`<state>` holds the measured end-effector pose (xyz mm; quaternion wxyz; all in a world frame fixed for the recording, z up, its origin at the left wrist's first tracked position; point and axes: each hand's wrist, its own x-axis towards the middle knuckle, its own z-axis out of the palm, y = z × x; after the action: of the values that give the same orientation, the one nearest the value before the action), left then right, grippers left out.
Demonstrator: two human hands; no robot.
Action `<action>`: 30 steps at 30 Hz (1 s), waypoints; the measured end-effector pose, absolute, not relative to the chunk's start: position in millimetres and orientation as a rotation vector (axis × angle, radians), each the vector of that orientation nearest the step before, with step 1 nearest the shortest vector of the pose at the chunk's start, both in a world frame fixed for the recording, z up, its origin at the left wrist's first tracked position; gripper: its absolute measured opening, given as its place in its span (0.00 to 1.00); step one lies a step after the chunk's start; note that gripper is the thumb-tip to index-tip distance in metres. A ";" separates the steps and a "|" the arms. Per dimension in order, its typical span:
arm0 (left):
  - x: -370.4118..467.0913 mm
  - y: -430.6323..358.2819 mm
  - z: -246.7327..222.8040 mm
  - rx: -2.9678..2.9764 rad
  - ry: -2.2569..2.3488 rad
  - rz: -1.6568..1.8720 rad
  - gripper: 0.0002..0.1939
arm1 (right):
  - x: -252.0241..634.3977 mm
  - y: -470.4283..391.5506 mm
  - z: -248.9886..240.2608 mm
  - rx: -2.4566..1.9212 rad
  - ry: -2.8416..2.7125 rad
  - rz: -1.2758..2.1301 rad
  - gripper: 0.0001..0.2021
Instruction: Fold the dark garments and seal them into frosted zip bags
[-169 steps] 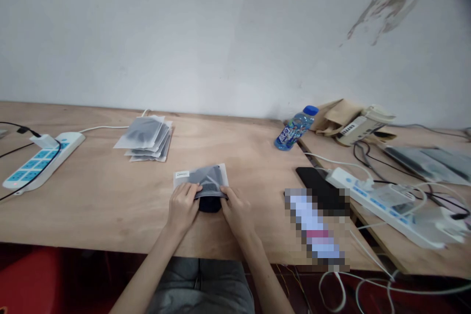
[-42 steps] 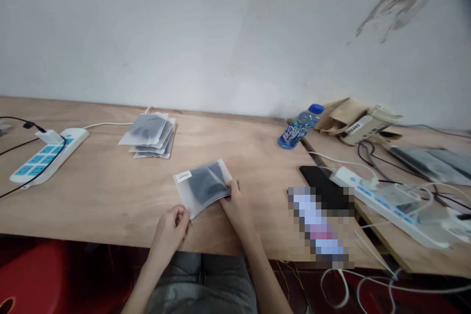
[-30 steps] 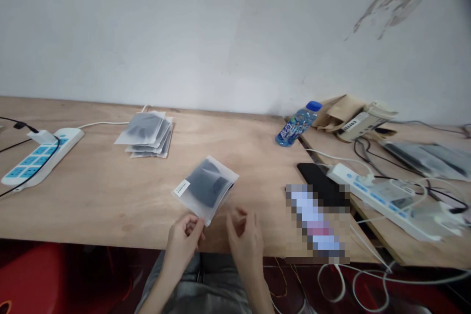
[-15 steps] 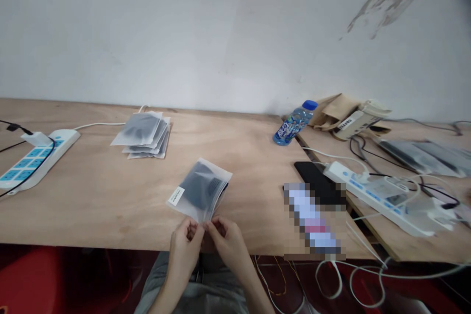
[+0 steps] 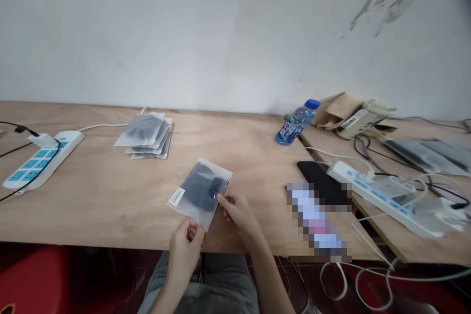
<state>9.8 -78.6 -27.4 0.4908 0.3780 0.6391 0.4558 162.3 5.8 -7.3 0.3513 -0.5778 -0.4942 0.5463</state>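
Note:
A frosted zip bag (image 5: 198,189) with a dark item inside and a small white label lies tilted on the wooden table in front of me. My left hand (image 5: 187,240) pinches its near corner between thumb and fingers. My right hand (image 5: 235,211) grips the bag's right edge, where the zip strip runs, with thumb on top and fingers curled beneath. What the dark item inside is, I cannot make out. Further back on the left, a stack of similar frosted bags (image 5: 145,135) sits in an uneven pile.
White power strips stand at the left (image 5: 44,162) and right (image 5: 382,198), with cables trailing. Toward the right are a blue-capped bottle (image 5: 296,122), a black phone (image 5: 324,184), a blurred-out device (image 5: 316,221) and a coffee cup (image 5: 364,117). The table's front edge is close to my lap.
My right hand has slid from the bag's near corner up along its right edge. My left hand keeps its pinch at the corner. The view has shifted slightly.

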 end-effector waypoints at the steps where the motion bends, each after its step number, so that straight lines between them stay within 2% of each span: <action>1: 9.5 -78.8 -26.6 0.916 1.551 1.104 0.14 | 163.1 7.8 -7.5 -1.504 -1.274 1.424 0.17; 30: 0.5 -90.2 -35.2 0.898 1.603 1.038 0.11 | 190.2 49.3 -7.8 -1.574 -1.237 1.260 0.18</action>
<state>0.5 -90.2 -35.2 0.4930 0.3702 0.6609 0.4278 190.2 49.3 -7.8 0.3782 -0.6161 -0.4840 0.4931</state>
